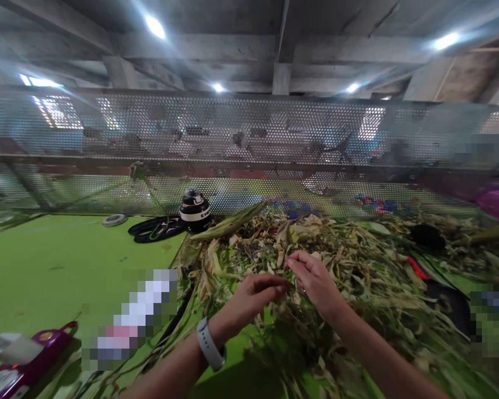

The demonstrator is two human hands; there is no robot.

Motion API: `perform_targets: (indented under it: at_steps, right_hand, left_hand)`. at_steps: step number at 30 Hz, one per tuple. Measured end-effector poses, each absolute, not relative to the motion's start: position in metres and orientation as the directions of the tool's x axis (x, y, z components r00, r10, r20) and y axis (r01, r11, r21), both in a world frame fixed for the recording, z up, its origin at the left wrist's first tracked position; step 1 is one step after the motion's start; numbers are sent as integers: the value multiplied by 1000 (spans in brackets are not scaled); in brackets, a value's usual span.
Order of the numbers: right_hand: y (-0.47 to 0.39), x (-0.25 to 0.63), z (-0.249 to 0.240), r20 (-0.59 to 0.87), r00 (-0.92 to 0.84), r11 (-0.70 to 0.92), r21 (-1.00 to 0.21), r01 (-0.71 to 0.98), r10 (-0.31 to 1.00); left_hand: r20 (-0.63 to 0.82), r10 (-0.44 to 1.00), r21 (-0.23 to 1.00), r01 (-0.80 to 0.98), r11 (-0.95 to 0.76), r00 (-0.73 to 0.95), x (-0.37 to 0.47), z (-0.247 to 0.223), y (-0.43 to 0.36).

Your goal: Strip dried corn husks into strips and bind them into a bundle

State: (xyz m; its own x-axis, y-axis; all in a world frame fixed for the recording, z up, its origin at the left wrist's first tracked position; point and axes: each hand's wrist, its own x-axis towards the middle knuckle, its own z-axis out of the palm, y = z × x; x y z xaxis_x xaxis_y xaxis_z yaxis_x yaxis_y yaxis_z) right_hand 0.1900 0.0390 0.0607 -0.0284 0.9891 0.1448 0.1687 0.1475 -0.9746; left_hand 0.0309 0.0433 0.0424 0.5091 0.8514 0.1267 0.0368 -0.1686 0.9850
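My left hand (255,296), with a pale watch (210,343) on its wrist, is over the pile of dry husks and leaves (357,277). Its fingers are pressed together and point right; what they hold, if anything, is too small to tell. Close by on the right is my right hand (310,277), with thumb and index finger pinched together at a small reddish spot I cannot make out. Beneath and beyond both hands lie tan and green husk strips, with a larger green husk (233,221) behind them.
A black and cream round container (195,210) stands at the back beside a flat black item (156,229) and a grey ring (115,220). A perforated metal screen (249,133) rises behind the green surface (66,249). A purple device (50,349) is at lower left.
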Motion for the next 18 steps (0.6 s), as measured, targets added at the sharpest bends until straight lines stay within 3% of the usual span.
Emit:
perform_targets:
  at_steps: [3, 5, 9, 12, 18]
  right_hand:
    - [39, 188, 60, 149, -56, 156, -972, 173, 987]
    - [38, 187, 60, 165, -72, 175, -969, 174, 984]
    - [39, 187, 61, 147, -79, 157, -976, 148, 986]
    - [39, 188, 64, 99, -42, 100, -995, 31, 994]
    - [38, 188, 68, 16, -17, 14, -989, -145, 1000]
  left_hand:
    - [-57, 829, 998, 40, 41, 556, 30, 40, 47]
    - [-67, 845, 994, 105, 14, 531, 29, 39, 49]
    - [193, 900, 931, 215, -293, 391, 26, 38, 53]
    - [332, 890, 884, 227, -409, 311, 26, 35, 54]
    - [587, 758, 684, 325, -653, 286, 28, 33, 48]
